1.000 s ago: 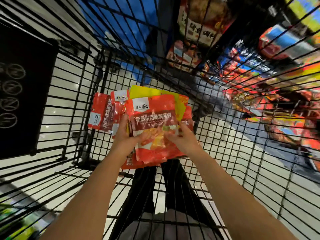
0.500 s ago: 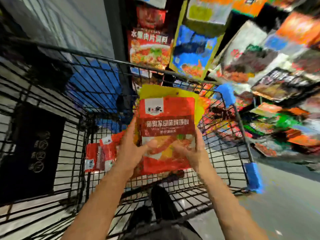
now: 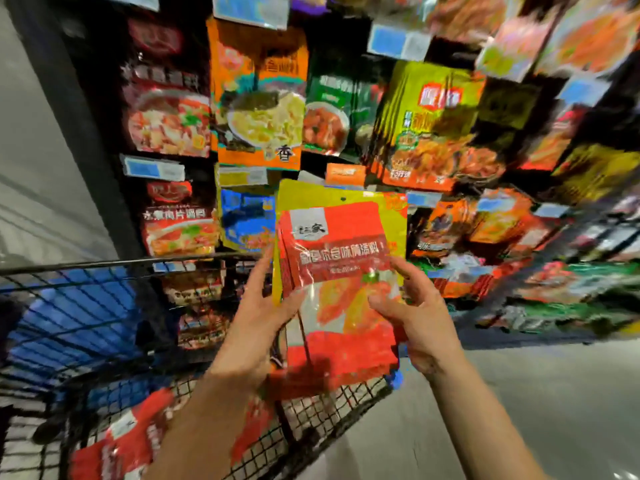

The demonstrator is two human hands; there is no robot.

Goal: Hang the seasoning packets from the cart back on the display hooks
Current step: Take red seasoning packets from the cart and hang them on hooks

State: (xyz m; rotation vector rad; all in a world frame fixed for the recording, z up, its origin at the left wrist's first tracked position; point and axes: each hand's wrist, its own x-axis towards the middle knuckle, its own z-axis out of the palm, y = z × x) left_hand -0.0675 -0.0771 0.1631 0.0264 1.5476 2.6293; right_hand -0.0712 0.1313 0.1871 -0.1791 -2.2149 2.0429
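While hands [image 3: 256,327] hold packets [image 3: 337,271], cart [image 3: 311,420] holds more

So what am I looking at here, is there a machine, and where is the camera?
No machine: a person works with bare hands. The one picture comes from a camera worn on their head, looking forward and down. The left hand and right hand hold a small stack of packets together, a red packet in front and a yellow packet behind. Below is a wire cart with more red packets inside. Ahead is the display of hanging packets, rather blurred.
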